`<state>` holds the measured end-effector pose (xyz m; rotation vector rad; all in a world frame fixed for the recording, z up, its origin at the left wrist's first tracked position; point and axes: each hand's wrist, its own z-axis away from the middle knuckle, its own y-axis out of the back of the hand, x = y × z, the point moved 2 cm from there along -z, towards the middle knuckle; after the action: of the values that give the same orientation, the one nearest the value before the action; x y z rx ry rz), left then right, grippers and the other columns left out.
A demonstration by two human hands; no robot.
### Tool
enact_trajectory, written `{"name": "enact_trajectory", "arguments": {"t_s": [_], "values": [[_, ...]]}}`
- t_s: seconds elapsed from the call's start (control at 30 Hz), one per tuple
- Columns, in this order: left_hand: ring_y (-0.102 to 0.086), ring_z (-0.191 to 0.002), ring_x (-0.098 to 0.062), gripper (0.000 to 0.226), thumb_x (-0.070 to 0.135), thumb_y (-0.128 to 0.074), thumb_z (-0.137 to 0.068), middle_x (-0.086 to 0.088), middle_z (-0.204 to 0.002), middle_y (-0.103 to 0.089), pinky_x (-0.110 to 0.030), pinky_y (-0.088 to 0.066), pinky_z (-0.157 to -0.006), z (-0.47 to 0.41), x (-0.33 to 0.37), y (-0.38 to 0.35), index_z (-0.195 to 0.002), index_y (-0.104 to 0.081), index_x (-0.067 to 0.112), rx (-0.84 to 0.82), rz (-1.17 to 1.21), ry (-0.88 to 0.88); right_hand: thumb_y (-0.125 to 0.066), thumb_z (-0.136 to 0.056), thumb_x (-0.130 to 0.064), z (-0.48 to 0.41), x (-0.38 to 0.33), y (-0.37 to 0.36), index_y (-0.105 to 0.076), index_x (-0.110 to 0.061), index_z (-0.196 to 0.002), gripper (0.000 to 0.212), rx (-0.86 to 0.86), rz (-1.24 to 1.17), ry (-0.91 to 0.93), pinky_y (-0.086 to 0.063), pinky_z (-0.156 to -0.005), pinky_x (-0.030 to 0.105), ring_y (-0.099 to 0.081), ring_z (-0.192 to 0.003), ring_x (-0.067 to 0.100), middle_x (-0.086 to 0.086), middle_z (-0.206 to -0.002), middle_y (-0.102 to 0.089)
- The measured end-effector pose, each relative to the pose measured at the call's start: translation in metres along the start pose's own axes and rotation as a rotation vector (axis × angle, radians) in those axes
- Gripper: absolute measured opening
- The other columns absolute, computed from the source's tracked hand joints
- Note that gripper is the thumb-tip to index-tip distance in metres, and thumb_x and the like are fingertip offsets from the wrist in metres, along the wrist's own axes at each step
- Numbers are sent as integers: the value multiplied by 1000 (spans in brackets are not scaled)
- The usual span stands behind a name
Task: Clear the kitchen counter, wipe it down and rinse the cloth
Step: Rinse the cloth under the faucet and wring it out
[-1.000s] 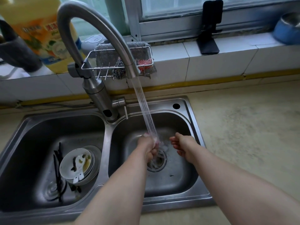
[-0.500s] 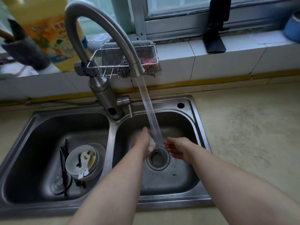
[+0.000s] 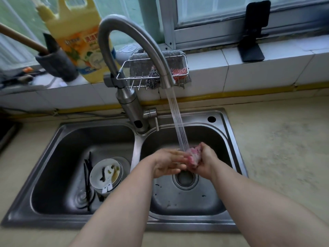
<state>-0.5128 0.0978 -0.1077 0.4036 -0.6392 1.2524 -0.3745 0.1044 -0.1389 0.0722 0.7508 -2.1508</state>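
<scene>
A small pink cloth (image 3: 194,156) is bunched between my two hands over the right basin of the steel sink (image 3: 229,132). My right hand (image 3: 207,160) curls around it from the right. My left hand (image 3: 168,163) presses its fingers against the cloth from the left. Water streams from the curved faucet (image 3: 131,43) straight onto the cloth. The drain (image 3: 185,178) lies just below my hands. The beige counter (image 3: 284,148) stretches to the right of the sink.
The left basin holds stacked bowls (image 3: 106,173) with a white spoon and dark chopsticks (image 3: 87,177). A wire rack (image 3: 156,72) with scourers hangs on the faucet. A yellow detergent bottle (image 3: 76,38), a grey brush and a black phone stand (image 3: 252,32) sit on the sill.
My hands were apart, the left one holding the cloth under the water. They have now come together around the cloth, and my view has shifted left.
</scene>
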Motion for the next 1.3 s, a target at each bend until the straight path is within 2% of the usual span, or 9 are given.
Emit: {"name": "enact_trajectory", "arguments": {"t_s": [0.07,0.13,0.2,0.37,0.5,0.63,0.8,0.97,1.3], "values": [[-59,-57,-6,9,12,-68,-88,-4,-90,-72,-15,-44,-46,-3,0,10,-98,-69,11,210,-112,-19,-34,-101,-40,2,-2,-2,-51,-8,-130,47,-43,-36,3,-47,-94,29,-60,-86,21,17,-113,-64],[-49,-57,-7,19,24,-77,-81,1,-78,-65,-17,-38,-46,-9,0,14,-91,-66,13,323,-198,-9,-39,-100,-35,-1,-2,-7,-56,-10,-117,35,-69,-27,33,-52,-71,29,-57,-74,21,15,-96,-63],[-41,-55,-9,39,36,-82,-73,0,-72,-56,-19,-35,-43,-14,1,12,-96,-65,10,352,-163,12,-41,-99,-34,-5,-1,-13,-56,-12,-109,29,-78,-29,16,-51,-64,32,-58,-71,21,14,-91,-62],[-58,-76,-12,46,37,-79,-74,-4,-99,-64,-25,-44,-58,-25,7,-4,-107,-56,16,352,-228,25,-38,-99,-44,-8,3,-18,-63,-9,-108,43,-114,17,-19,-46,-98,50,-65,-98,32,20,-104,-68],[-59,-78,-11,50,40,-85,-68,-3,-96,-69,-26,-55,-69,-23,11,9,-108,-66,17,237,-226,120,-49,-96,-25,-16,0,-16,-61,-6,-95,22,-102,68,27,-50,-79,26,-56,-70,16,10,-77,-65],[-49,-55,-8,5,14,-64,-90,0,-67,-56,-20,-47,-51,-22,12,33,-91,-68,12,403,-79,116,-47,-96,-19,-20,-10,-17,-54,-4,-86,19,-64,-25,5,-43,-65,21,-49,-61,12,8,-66,-58],[-45,-52,-9,22,5,-47,-94,-2,-65,-51,-21,-44,-47,-25,18,41,-74,-54,13,530,-39,62,-44,-96,-19,-19,-9,-29,-52,-2,-88,21,-179,37,-26,-39,-63,22,-43,-52,13,6,-69,-48],[-46,-57,-13,22,7,-39,-96,-4,-73,-53,-26,-43,-55,-24,20,44,-79,-50,14,593,60,-13,-40,-100,-13,-19,-1,-37,-50,-4,-88,18,-248,-43,-82,-37,-30,14,-45,-37,10,5,-64,-47],[-49,-63,-10,15,10,-39,-99,-1,-87,-56,-26,-44,-57,-20,25,35,-103,-52,16,552,170,-62,-49,-97,-28,-11,-12,-20,-65,-15,-93,21,204,448,208,-30,-34,18,-38,-45,7,-1,-59,-50]]}}
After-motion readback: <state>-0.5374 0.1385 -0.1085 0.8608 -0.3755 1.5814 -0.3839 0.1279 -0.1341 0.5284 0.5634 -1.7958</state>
